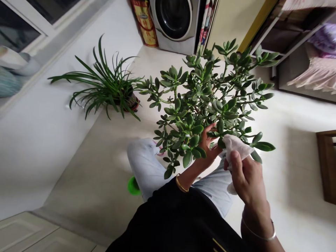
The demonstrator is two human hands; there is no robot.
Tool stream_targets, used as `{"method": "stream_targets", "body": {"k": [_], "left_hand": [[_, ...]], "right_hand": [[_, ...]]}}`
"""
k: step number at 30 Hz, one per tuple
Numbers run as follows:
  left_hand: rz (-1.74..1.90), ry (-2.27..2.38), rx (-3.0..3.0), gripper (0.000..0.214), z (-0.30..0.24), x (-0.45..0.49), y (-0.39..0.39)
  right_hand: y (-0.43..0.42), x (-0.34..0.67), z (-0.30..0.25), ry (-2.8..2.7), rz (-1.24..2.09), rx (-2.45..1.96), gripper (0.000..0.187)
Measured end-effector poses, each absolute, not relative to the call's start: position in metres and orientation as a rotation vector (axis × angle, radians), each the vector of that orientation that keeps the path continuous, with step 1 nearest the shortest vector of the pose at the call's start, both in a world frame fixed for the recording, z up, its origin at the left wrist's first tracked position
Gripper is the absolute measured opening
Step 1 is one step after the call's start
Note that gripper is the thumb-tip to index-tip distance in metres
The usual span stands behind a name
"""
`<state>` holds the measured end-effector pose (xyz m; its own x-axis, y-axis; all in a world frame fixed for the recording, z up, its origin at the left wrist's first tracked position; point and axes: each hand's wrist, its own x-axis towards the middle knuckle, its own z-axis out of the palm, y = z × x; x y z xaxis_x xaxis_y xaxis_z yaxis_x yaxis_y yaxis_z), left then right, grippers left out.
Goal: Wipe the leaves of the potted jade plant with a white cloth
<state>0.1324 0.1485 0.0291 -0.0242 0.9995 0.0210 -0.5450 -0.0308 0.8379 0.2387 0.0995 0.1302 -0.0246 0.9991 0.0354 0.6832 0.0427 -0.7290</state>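
Note:
A bushy jade plant [199, 105] with thick, rounded green leaves spreads out in front of my knees; its pot is hidden beneath the foliage. My left hand [208, 148], with a gold bangle at the wrist, reaches in among the lower leaves. Its fingers curl around a leafy part of the plant, and some fingertips are hidden. My right hand [248, 175] pinches a crumpled white cloth or tissue [236, 145] between thumb and fingers. The cloth lies against leaves at the plant's near right side, close to my left hand.
A potted plant with long strap-like leaves [115, 87] stands on the left by the white wall. Beside my left leg is a green container [133, 186]. A washing machine [174, 21] stands at the back, a wooden piece of furniture [327, 164] on the right.

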Motion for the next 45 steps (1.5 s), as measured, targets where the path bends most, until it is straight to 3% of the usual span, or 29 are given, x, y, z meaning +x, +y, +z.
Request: {"method": "stream_targets", "body": {"k": [7,18,27,31,45], "left_hand": [[1.411,0.757,0.684,0.076,0.039,0.132,0.15],[1.404,0.82,0.711,0.075,0.043,0.133,0.154],[1.421,0.789,0.855,0.047,0.035,0.13,0.146],[1.38,0.727,0.78,0.047,0.039,0.125,0.143],[1.469,0.89,0.622,0.043,0.033,0.139,0.148]], "right_hand": [[0.108,0.233,0.127,-1.853,0.664,-1.822,0.062],[0.089,0.24,0.13,-1.676,0.967,-1.648,0.059],[0.095,0.226,0.139,-1.744,1.083,-1.713,0.071],[0.098,0.215,0.136,-1.81,0.989,-1.807,0.074],[0.102,0.209,0.124,-2.05,0.486,-1.751,0.057]]}}
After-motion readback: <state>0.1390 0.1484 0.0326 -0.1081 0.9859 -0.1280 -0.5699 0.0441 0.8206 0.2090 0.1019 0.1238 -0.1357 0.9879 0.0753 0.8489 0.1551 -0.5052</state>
